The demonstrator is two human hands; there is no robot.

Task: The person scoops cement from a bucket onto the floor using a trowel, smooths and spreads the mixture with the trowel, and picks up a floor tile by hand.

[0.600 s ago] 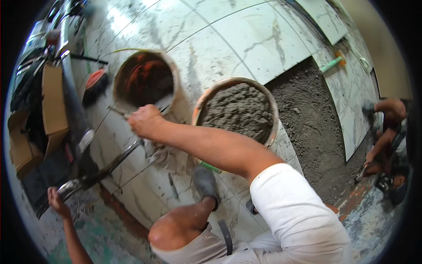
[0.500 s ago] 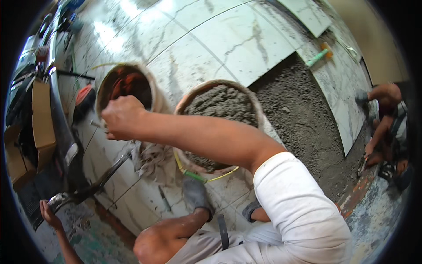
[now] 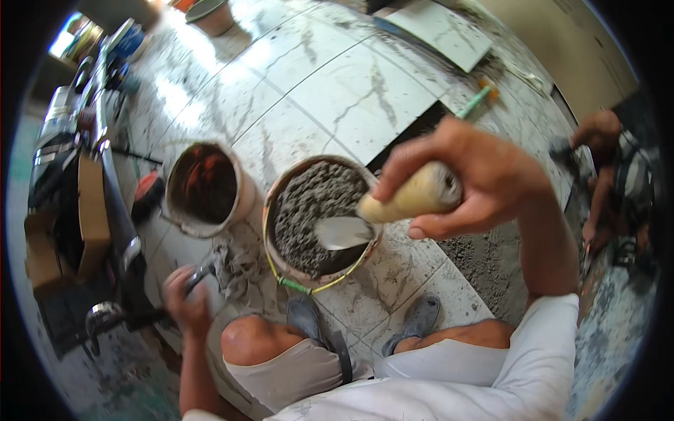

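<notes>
My right hand (image 3: 484,186) is closed round the pale wooden handle (image 3: 414,195) of a trowel. Its metal blade (image 3: 342,233) hangs over the near right part of a bucket (image 3: 270,210) heaped with grey, crumbly mortar (image 3: 316,200). Low on the left, my left hand (image 3: 188,302) is beside the end of a dark, shiny metal bar (image 3: 144,319). Its fingers look curled but are smeared by motion, so whether they grip the bar is unclear. A second bucket (image 3: 242,186), dark inside with something reddish, stands left of the mortar.
A crumpled rag (image 3: 246,270) lies between the buckets and my left hand. Mortar bed (image 3: 484,270) shows at right beyond marbled tiles (image 3: 379,91). A green-handled tool (image 3: 474,102) and a loose tile (image 3: 439,31) lie farther off. Another person (image 3: 618,182) crouches at far right; a cardboard box (image 3: 91,217) stands left.
My right hand has moved from the left bucket's rim to the right of the mortar bucket, bringing the trowel into plain view. My left hand has come inward along the metal bar.
</notes>
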